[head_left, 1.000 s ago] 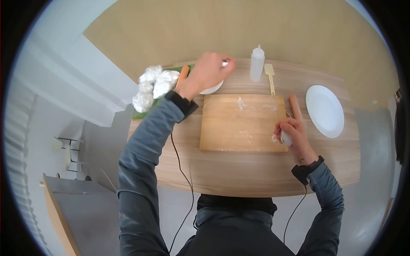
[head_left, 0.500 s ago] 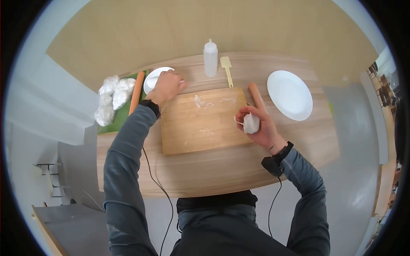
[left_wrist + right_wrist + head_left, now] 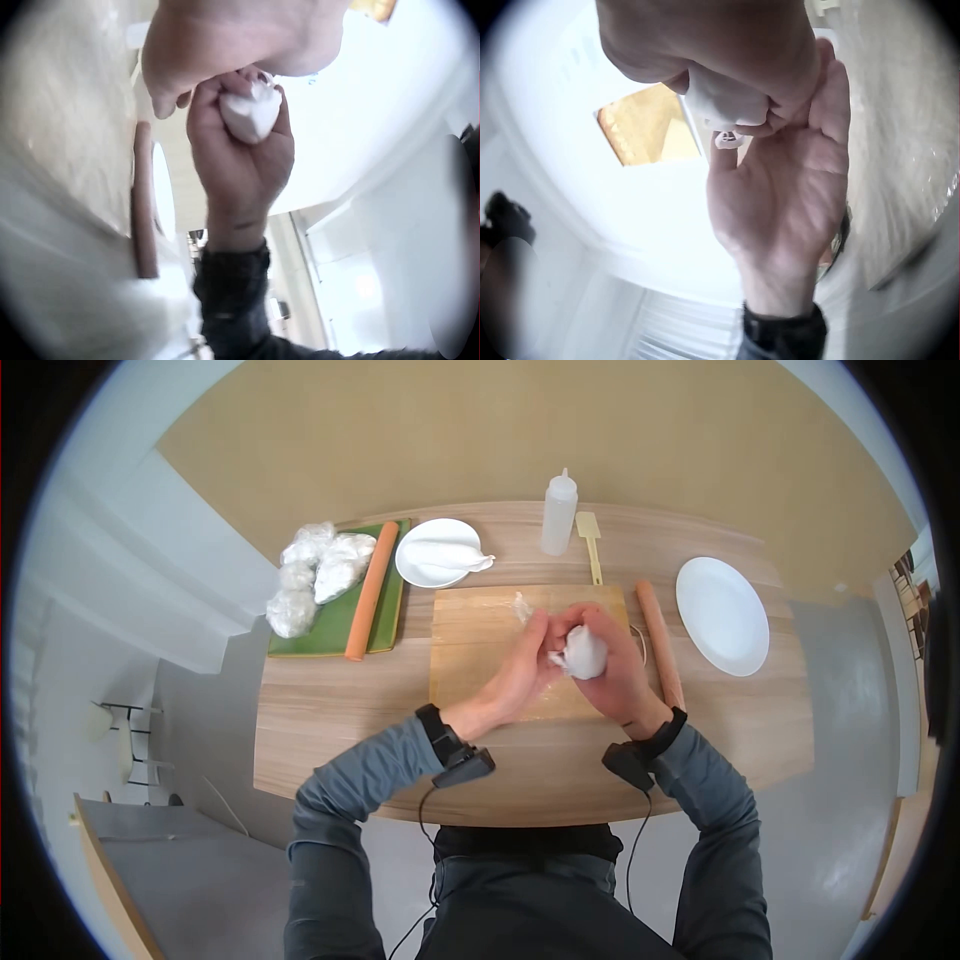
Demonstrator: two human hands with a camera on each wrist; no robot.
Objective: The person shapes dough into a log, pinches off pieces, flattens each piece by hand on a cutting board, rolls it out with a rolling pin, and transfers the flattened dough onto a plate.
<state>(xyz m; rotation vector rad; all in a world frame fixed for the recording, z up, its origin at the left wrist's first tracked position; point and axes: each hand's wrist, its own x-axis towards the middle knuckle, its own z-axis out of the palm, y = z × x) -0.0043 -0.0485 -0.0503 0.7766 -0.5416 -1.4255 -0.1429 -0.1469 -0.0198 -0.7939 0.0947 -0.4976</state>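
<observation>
Over the wooden board (image 3: 470, 635), both hands meet at a soft-looking white lump. My right hand (image 3: 622, 678) cups the lump (image 3: 584, 656) with its fingers curled round it. From the left comes my left hand (image 3: 515, 675), its palm turned toward the lump. In the right wrist view the left fingers (image 3: 829, 109) reach out fairly straight, partly hidden behind the right hand. A small white bit with dark marks (image 3: 728, 139) sits at the left thumb's tip, close under the lump. In the left wrist view the lump (image 3: 253, 116) rests in the right palm.
At the left, a green tray (image 3: 330, 635) holds several plastic-wrapped white bundles (image 3: 345, 565) and an orange-brown stick (image 3: 372, 590). A white dish (image 3: 404, 558) bears an elongated white piece (image 3: 445, 556). Behind stand a squeeze bottle (image 3: 559, 515) and spatula (image 3: 591, 545); rolling pin (image 3: 660, 645), oval plate (image 3: 722, 615) lie right.
My left hand has moved from over the white dish back to the board, beside the right hand. The right hand still holds the white lump. The dish's elongated white piece is now uncovered.
</observation>
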